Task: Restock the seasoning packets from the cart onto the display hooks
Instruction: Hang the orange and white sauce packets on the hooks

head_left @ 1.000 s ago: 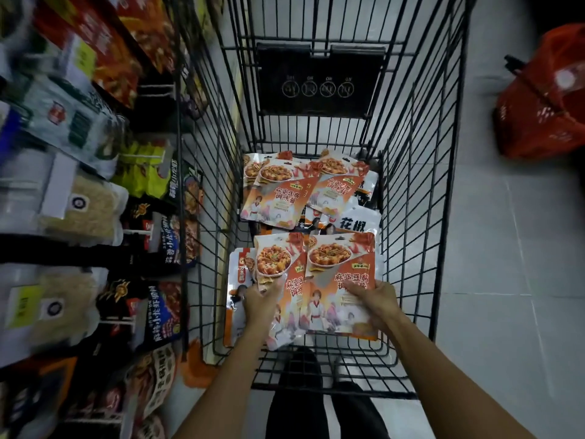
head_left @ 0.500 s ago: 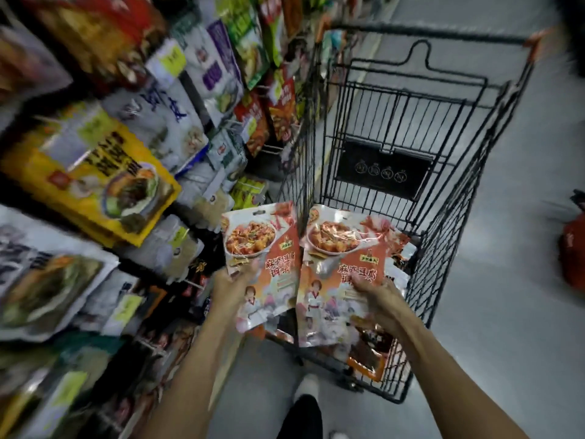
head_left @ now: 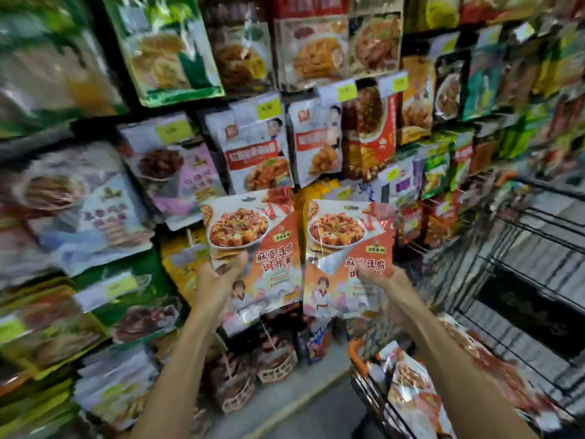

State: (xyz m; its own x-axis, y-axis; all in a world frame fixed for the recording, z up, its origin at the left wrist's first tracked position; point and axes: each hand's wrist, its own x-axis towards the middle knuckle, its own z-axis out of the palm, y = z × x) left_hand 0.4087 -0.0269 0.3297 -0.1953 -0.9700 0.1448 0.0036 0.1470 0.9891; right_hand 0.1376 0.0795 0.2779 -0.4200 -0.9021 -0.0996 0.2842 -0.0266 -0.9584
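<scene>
I hold two orange-and-white seasoning packets with a tofu dish printed on them, side by side in front of the display. My left hand (head_left: 218, 280) grips the left packet (head_left: 256, 248) by its lower left edge, thumb on the front. My right hand (head_left: 384, 280) grips the right packet (head_left: 345, 248) at its lower right part. Both packets are raised upright at chest height, close to the hanging packets on the display wall (head_left: 253, 147). The wire cart (head_left: 522, 280) stands at the lower right, with more of the same packets (head_left: 411, 384) inside.
The display wall is densely hung with other seasoning bags and yellow price tags (head_left: 269, 107). Low baskets of goods (head_left: 275, 365) sit at the foot of the display. A strip of grey floor (head_left: 310, 407) runs between the display and the cart.
Both hands have lifted the two packets out of the cart and swung them left and up to the display wall. My view has turned from the cart to the hanging packets.
</scene>
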